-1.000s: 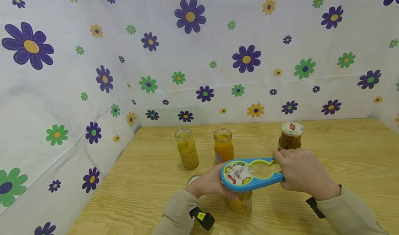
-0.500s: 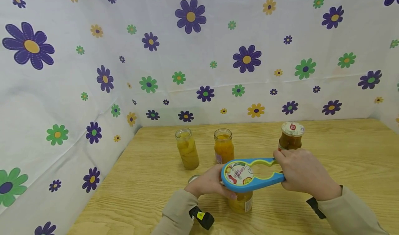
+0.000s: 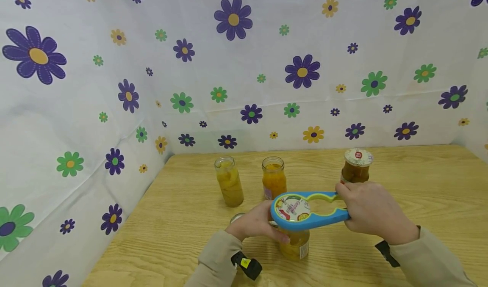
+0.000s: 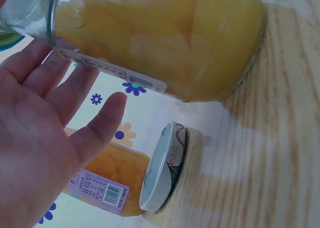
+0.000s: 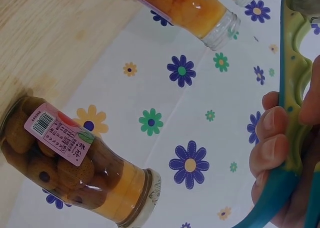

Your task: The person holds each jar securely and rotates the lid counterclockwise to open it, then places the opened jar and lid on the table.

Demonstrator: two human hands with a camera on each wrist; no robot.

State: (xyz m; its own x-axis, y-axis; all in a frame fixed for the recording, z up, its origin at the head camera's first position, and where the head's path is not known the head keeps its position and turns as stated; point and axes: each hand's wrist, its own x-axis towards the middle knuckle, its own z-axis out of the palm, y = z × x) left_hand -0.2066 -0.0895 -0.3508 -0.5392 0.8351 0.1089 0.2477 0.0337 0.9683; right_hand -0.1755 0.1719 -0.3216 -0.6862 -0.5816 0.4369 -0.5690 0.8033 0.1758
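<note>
My left hand [image 3: 257, 222] holds the neck of a glass jar [image 3: 295, 246] of yellow fruit that stands upright on the table. In the left wrist view its fingers [image 4: 80, 95] reach along that jar. A blue and yellow jar opener [image 3: 316, 224] surrounds the jar's printed lid [image 3: 292, 207] and sits slightly tilted over the neck. Its handle end is gripped by my right hand [image 3: 375, 211]. The right wrist view shows those fingers [image 5: 270, 143] curled round the opener. Whether the lid has come fully off the glass cannot be seen.
Behind stand two lidless jars, one with yellow fruit [image 3: 230, 187] and one with orange fruit [image 3: 273, 181]. A capped jar of brown fruit [image 3: 354, 170] is at the back right, beyond my right hand. A loose white lid [image 4: 162, 168] lies against the orange jar in the left wrist view.
The opener's round end has risen and tilted slightly, with a little more of the jar's neck showing beneath it. Both hands have stayed almost in place.
</note>
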